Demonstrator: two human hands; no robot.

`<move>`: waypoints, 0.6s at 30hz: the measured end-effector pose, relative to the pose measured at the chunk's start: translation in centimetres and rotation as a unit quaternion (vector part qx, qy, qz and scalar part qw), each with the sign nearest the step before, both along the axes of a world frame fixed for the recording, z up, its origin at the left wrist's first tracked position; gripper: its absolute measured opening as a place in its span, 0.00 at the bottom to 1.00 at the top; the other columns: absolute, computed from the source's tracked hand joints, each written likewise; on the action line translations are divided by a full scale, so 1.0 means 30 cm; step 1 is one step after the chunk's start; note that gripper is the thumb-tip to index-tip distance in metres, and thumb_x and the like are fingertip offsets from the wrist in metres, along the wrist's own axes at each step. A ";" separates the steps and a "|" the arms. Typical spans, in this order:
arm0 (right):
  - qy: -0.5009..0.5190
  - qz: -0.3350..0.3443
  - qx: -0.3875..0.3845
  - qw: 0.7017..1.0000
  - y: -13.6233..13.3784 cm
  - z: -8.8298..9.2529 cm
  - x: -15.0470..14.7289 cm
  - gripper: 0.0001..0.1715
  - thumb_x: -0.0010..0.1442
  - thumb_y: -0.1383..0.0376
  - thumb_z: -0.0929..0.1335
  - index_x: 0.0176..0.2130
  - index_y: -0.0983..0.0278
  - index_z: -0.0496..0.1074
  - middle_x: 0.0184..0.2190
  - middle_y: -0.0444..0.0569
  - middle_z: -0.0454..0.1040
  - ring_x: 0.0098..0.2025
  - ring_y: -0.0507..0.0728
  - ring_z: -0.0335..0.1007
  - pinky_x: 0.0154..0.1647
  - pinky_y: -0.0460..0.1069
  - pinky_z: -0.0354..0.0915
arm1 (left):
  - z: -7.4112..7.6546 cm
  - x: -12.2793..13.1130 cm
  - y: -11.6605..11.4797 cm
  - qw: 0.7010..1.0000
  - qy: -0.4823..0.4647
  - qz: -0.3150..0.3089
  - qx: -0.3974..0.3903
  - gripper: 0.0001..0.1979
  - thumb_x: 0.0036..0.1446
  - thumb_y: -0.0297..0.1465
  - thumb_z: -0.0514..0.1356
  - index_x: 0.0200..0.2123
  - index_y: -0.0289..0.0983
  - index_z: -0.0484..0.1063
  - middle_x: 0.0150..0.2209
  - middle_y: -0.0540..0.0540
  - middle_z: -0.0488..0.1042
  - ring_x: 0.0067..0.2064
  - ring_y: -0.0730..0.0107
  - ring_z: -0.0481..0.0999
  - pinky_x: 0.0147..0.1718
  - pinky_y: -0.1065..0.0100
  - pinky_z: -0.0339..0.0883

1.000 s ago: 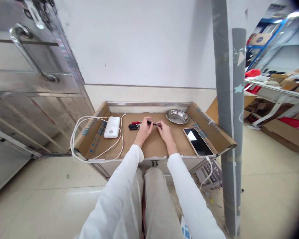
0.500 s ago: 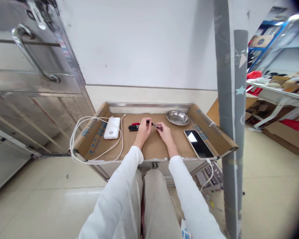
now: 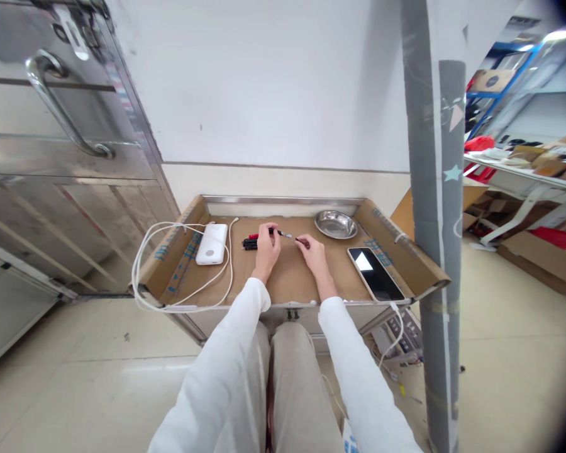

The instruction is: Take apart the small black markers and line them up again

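Both your left hand (image 3: 267,248) and your right hand (image 3: 314,253) are closed on slim parts above the middle of the cardboard-lined desk (image 3: 290,280), near each other and not touching. Between your left thumb and fingers you hold a dark pen (image 3: 285,234), its paler, clear-looking end pointing towards your right hand and tilted slightly down. Your right fingertips pinch a small dark piece (image 3: 300,240) just beside that end; the parts are too small to tell whether they touch.

Just to the left of your left hand, partly hidden by it, you have a red pen (image 3: 253,236) and several black pens (image 3: 249,244) lying together on the cardboard. Further left lies a white power bank (image 3: 211,245), with a white cable (image 3: 232,259) looping around it and over the desk's left edge. Beyond your right hand, near the back edge, sits a round metal dish (image 3: 336,224). Nearer you on the right, a phone (image 3: 376,275) lies screen up at a slant, and a white charging lead (image 3: 401,327) hangs below its near end. A grey-wrapped post (image 3: 436,358) stands at the desk's right side, and a metal door (image 3: 9,157) is on your left.
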State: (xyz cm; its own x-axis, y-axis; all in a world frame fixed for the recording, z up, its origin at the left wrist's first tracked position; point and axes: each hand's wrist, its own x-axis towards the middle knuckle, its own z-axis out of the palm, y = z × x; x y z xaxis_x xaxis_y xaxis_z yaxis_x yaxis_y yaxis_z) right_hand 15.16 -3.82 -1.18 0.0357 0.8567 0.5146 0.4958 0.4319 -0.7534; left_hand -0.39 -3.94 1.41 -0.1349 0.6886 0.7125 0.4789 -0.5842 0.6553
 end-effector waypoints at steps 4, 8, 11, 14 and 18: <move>-0.006 -0.005 -0.006 1.000 0.003 -0.006 0.004 0.12 0.57 0.58 0.64 0.35 0.62 0.72 0.33 0.49 0.77 0.35 0.56 0.73 0.41 0.50 0.67 | -0.006 -0.001 0.010 1.000 -0.006 0.016 -0.004 0.06 0.62 0.28 0.48 0.41 0.37 0.62 0.39 0.43 0.68 0.42 0.68 0.70 0.44 0.65 0.66; -0.002 -0.042 0.000 0.999 0.008 -0.015 0.015 0.13 0.58 0.58 0.63 0.37 0.63 0.72 0.35 0.51 0.77 0.36 0.56 0.72 0.41 0.51 0.66 | -0.018 -0.001 0.025 0.999 0.014 0.025 -0.017 0.07 0.62 0.28 0.48 0.42 0.37 0.63 0.41 0.42 0.67 0.44 0.66 0.70 0.46 0.63 0.65; -0.012 -0.062 0.006 0.998 0.014 -0.020 0.022 0.14 0.59 0.58 0.63 0.37 0.63 0.72 0.35 0.51 0.76 0.37 0.57 0.72 0.41 0.52 0.66 | -0.028 0.002 0.036 0.997 0.069 -0.011 -0.042 0.07 0.63 0.27 0.49 0.42 0.38 0.64 0.42 0.42 0.67 0.45 0.66 0.70 0.47 0.63 0.65; -0.037 -0.071 0.012 0.997 0.016 -0.019 0.024 0.14 0.60 0.59 0.62 0.37 0.63 0.73 0.35 0.51 0.76 0.37 0.57 0.70 0.42 0.52 0.65 | -0.036 0.012 0.049 0.982 0.166 -0.066 -0.066 0.07 0.62 0.26 0.50 0.41 0.37 0.65 0.42 0.44 0.69 0.45 0.66 0.71 0.47 0.63 0.64; -0.072 -0.068 0.023 0.995 0.014 -0.016 0.025 0.14 0.61 0.60 0.61 0.38 0.63 0.73 0.36 0.52 0.74 0.38 0.58 0.69 0.43 0.53 0.65 | -0.038 0.026 0.067 0.946 0.306 -0.073 -0.082 0.09 0.60 0.23 0.50 0.40 0.37 0.67 0.42 0.43 0.71 0.45 0.64 0.71 0.48 0.60 0.62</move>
State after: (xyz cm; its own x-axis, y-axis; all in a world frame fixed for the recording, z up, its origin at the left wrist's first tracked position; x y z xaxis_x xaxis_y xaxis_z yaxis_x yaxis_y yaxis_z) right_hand 15.92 -3.39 -1.66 0.0726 0.8245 0.5611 0.6531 0.3859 -0.6516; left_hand 0.40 -1.95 0.27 0.3739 0.7761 0.5079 0.7195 -0.5882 0.3692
